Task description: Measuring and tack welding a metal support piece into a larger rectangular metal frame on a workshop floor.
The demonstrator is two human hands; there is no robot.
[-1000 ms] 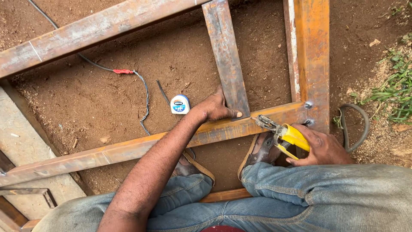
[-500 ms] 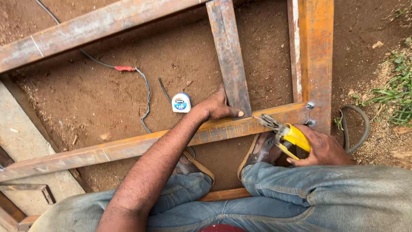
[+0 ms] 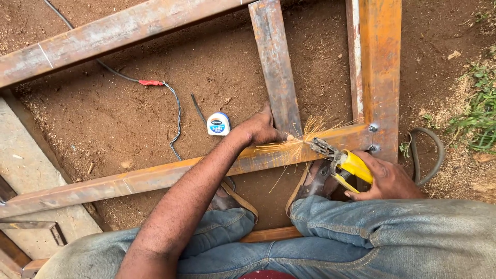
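Note:
My left hand (image 3: 261, 128) presses on the lower end of an upright rusty steel tube (image 3: 275, 62) where it meets the long crossbar (image 3: 155, 175) of a steel frame lying on bare soil. My right hand (image 3: 388, 178) grips a yellow-handled welding electrode holder (image 3: 347, 163). Its metal tip touches the joint, and orange sparks (image 3: 302, 140) spray out just beside my left fingers. My knees in blue jeans (image 3: 361, 237) sit under the crossbar.
A small white and blue tape measure (image 3: 218, 124) lies on the dirt left of my left hand. A dark cable with a red sleeve (image 3: 151, 82) runs across the soil. A hose (image 3: 431, 155) curves at the right by grass (image 3: 480, 119). A concrete slab (image 3: 31, 170) sits at the left.
Sparks have appeared at the joint; before, the holder's tip was near it with none. My left hand stays on the tube. The view has shifted slightly.

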